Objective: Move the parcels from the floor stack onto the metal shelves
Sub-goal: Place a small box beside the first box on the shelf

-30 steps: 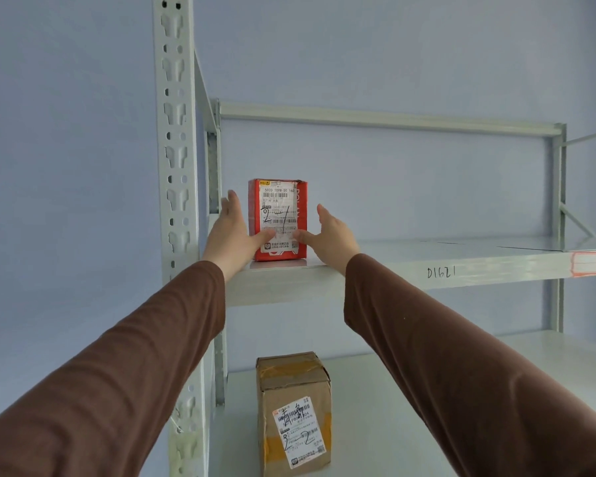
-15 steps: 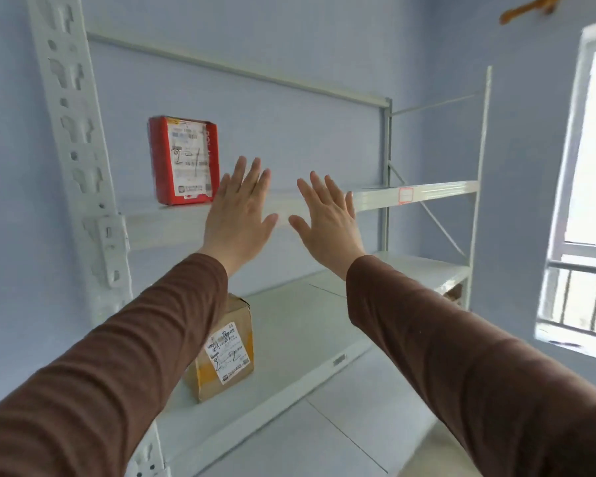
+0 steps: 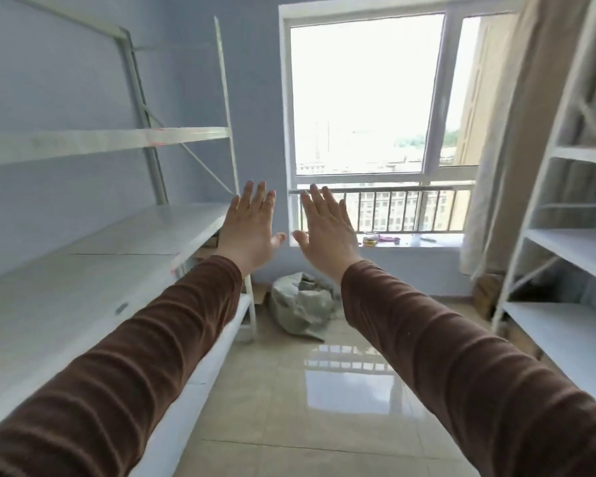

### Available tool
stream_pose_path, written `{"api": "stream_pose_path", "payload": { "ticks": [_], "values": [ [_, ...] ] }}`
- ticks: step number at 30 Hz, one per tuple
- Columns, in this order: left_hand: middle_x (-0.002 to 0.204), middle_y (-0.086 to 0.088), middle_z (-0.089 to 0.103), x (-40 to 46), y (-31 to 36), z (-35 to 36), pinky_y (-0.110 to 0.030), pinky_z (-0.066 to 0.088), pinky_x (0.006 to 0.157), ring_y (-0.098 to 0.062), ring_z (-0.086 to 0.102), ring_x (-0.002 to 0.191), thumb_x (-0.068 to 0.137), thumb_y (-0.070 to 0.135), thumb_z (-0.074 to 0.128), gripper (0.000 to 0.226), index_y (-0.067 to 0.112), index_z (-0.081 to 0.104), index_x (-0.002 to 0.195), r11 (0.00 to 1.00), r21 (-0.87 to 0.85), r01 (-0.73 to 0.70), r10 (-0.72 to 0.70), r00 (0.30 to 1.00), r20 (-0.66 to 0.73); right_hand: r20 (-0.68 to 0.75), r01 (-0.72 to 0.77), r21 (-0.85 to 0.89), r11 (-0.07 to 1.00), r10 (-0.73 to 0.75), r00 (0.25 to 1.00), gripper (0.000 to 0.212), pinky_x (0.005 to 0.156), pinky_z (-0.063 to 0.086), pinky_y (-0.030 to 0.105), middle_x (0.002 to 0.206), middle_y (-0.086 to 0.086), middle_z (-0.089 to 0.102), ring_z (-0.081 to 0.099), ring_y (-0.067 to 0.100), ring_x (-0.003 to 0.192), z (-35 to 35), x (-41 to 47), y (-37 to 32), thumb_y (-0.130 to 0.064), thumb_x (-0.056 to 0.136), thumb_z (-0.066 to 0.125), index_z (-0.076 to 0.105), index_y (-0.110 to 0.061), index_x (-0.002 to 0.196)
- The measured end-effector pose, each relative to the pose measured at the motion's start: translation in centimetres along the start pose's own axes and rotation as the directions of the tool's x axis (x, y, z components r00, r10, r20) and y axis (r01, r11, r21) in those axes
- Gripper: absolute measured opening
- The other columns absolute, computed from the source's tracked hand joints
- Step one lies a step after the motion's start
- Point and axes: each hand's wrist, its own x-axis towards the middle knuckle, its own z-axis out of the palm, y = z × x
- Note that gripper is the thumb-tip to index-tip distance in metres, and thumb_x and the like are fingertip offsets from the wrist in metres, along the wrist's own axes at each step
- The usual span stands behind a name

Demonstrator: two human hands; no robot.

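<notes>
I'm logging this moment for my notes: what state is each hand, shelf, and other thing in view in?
Left hand: open, fingers spread, holding nothing.
Right hand: open, holding nothing.
Left metal shelves: boards in view bare.
Right metal shelves: boards in view bare.
Window: appears shut.
Curtain: drawn aside.
Grey bag: crumpled on the floor.
</notes>
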Motion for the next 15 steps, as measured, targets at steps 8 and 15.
{"api": "stream_pose_path", "payload": {
  "ticks": [8, 15],
  "values": [
    [0.169, -0.005, -0.015, 1.0, 28.3, 3.7, -0.042, -0.006, 0.127, -0.023, -0.018, 0.155, 0.102, 0.050, 0.044, 0.086, 0.013, -0.006, 0.162, 0.925, -0.222, -0.308, 0.326, 0.944, 0.046, 0.012, -0.307, -0.209, 0.928, 0.316, 0.949, 0.074, 0.126, -0.006, 0.044, 0.170, 0.004, -0.004, -0.008, 0.023, 0.157, -10.2, -15.5, 21.0, -0.037, 0.105, 0.045, 0.003, -0.015, 0.162],
    [0.170, -0.006, -0.008, -3.5, 52.8, 6.2, -0.040, -0.003, 0.127, -0.021, -0.013, 0.156, 0.099, 0.043, 0.054, 0.086, 0.013, 0.003, 0.162, 0.763, -0.452, -0.462, 0.522, 0.853, 0.008, -0.003, -0.499, -0.374, 0.782, 0.537, 0.844, 0.074, 0.126, 0.000, 0.048, 0.170, 0.009, 0.004, -0.001, 0.026, 0.157, -19.1, -31.2, 36.8, -0.034, 0.103, 0.048, 0.008, -0.011, 0.161]
  ]
}}
